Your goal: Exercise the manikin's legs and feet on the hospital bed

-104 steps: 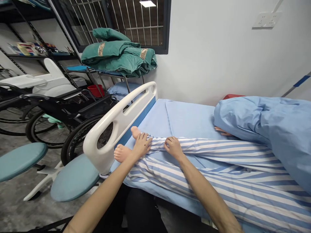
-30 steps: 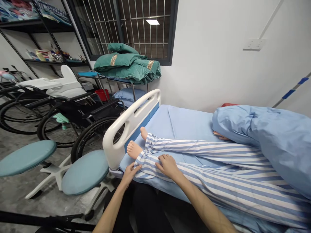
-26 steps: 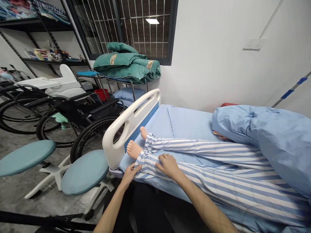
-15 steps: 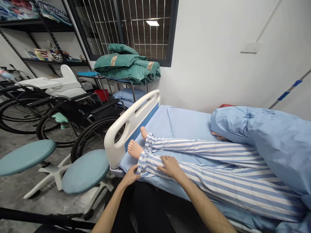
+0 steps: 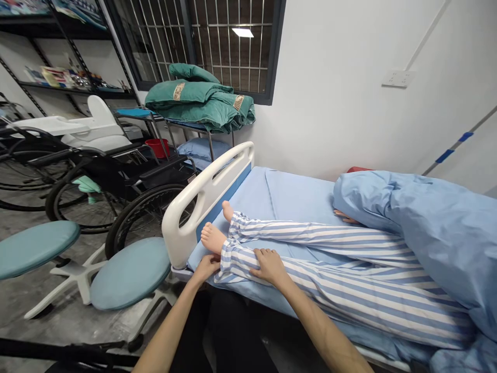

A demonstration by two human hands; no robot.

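A figure like a care manikin lies on the bed, its legs in blue-and-white striped trousers [image 5: 349,282]. My left hand [image 5: 205,268] is at the nearer bare foot [image 5: 213,238], beside the heel and trouser cuff. Its fingers are loosely bent and apart, the tips partly hidden against the heel. Flat across the nearer lower leg rests my right hand [image 5: 269,266], fingers spread over the striped cloth. The farther foot [image 5: 228,211] points up near the footboard. A light-blue quilt [image 5: 419,223] covers the upper body, and part of a hand [image 5: 345,216] shows under its edge.
A white footboard [image 5: 180,207] closes the bed's left end. Beyond it stand two round stools [image 5: 130,274], black wheelchairs [image 5: 112,181] and a rack with folded green bedding [image 5: 205,103]. The light-blue sheet [image 5: 298,194] lies between the legs and the wall.
My left hand has shifted slightly from the trouser cuff toward the heel. My right hand stays on the lower leg. The whole view has moved a little.
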